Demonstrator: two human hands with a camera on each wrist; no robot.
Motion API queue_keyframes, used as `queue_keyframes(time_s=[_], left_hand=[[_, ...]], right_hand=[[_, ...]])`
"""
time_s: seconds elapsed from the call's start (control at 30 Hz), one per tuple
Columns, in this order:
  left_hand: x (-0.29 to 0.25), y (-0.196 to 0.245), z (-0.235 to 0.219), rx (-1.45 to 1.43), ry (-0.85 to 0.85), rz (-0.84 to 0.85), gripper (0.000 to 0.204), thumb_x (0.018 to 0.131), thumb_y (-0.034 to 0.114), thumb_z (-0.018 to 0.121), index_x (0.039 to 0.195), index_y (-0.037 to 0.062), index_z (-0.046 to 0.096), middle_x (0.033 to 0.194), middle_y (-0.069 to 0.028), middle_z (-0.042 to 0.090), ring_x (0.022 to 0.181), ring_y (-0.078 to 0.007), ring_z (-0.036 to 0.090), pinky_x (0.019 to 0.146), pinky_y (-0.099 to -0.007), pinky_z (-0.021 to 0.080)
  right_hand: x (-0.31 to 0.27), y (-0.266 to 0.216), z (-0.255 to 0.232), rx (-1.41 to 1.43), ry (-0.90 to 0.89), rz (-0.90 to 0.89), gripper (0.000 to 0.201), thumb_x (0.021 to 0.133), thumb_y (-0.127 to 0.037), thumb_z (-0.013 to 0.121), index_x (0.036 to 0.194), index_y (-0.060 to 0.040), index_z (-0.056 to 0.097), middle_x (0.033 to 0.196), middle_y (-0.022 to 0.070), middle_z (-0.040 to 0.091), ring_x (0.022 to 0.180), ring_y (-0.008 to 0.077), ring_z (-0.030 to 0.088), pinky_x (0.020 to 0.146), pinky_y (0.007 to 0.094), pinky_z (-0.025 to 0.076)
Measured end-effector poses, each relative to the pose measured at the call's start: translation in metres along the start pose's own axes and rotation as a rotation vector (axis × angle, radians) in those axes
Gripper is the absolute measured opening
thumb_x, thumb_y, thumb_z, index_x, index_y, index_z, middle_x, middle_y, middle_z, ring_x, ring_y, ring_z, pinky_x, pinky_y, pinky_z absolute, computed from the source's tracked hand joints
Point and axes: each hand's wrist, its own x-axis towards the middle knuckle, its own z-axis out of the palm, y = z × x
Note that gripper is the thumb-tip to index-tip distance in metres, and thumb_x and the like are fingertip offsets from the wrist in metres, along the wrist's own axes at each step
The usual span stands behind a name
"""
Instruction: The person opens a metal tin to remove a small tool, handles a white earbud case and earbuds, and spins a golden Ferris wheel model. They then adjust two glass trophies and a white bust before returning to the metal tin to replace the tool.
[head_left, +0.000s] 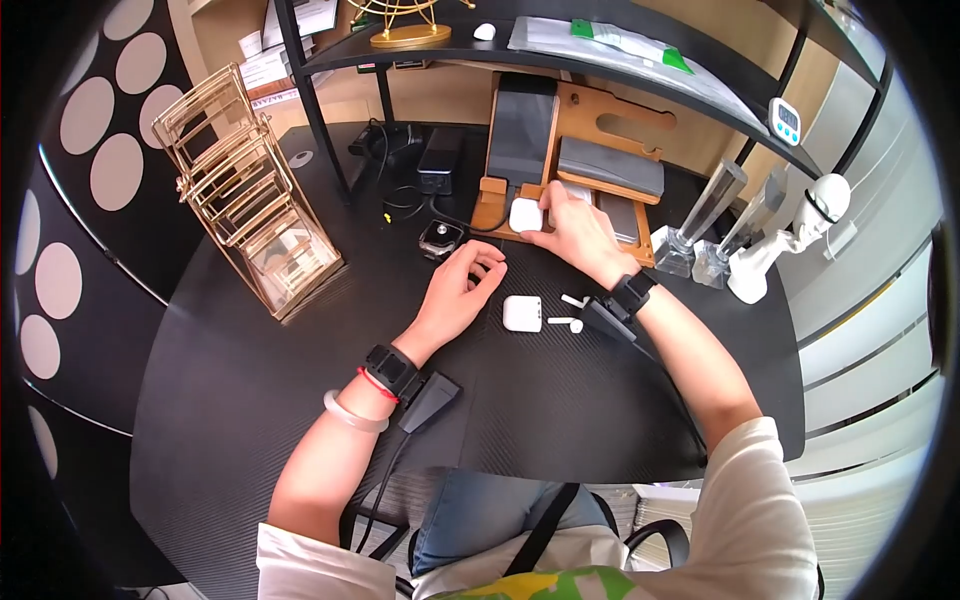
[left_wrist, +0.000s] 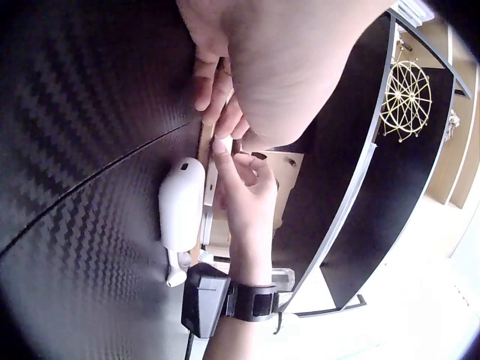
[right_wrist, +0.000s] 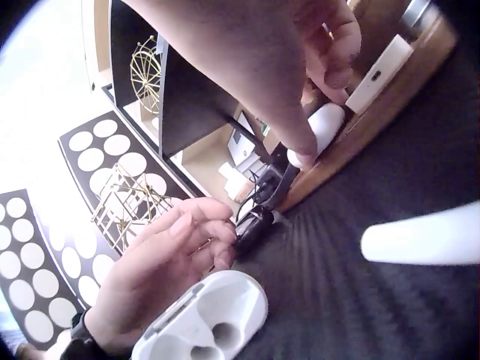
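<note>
My right hand [head_left: 582,228] pinches a small white rounded case [head_left: 526,214] at the front ledge of a wooden desk stand [head_left: 490,208]. In the right wrist view, thumb and fingers sit on either side of that white case [right_wrist: 327,129]. My left hand [head_left: 458,294] lies over the desk with loosely bent fingers and holds nothing. Just beyond it is a dark smartwatch [head_left: 441,238]. Nearer me lies a white earbud case [head_left: 522,314], its lid open and two hollow slots showing in the right wrist view. Beside it lie two white earbuds [head_left: 566,322].
A phone [head_left: 522,125] leans on the stand, with a grey wallet-like item [head_left: 610,168] alongside. Left stands a gold wire rack [head_left: 260,200]; right are crystal trophies [head_left: 705,215] and a white figurine [head_left: 790,245]. A black shelf [head_left: 470,42] overhangs the back. Cables [head_left: 405,205] lie near a black box.
</note>
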Motion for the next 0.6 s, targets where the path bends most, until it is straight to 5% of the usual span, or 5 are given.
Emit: queue_keyframes(time_s=[0.23,0.43,0.6], left_hand=[[-0.004,0.002,0.003,0.118,0.01,0.171,0.066,0.086,0.012,0.073,0.144,0.0084,0.043,0.131,-0.0122,0.048,0.102,-0.0179,0.06,0.078,-0.0278,0.056],[-0.003,-0.002,0.003,0.135,-0.009,0.113,0.049,0.09,0.013,0.069,0.134,0.0039,0.05,0.126,-0.0119,0.052,0.101,-0.0182,0.064,0.077,-0.0283,0.055],[-0.003,-0.001,0.001,0.111,0.018,0.1,0.038,0.091,0.014,0.067,0.124,0.0022,0.053,0.121,-0.0112,0.055,0.098,-0.0182,0.065,0.076,-0.0284,0.054]], right_hand=[[-0.023,0.0,-0.005,0.091,0.012,-0.089,0.042,0.081,-0.029,0.076,0.107,-0.0051,0.052,0.098,0.0126,0.07,0.092,0.0327,0.068,0.074,0.0414,0.054],[-0.015,-0.01,-0.001,-0.237,0.021,-0.002,0.052,0.083,-0.047,0.071,0.107,-0.0017,0.061,0.093,0.0178,0.069,0.089,0.0343,0.068,0.073,0.0416,0.055],[-0.002,-0.007,-0.003,-0.131,-0.118,0.062,0.056,0.082,-0.051,0.071,0.097,0.0025,0.064,0.086,0.0213,0.07,0.087,0.0357,0.07,0.073,0.0434,0.055]])
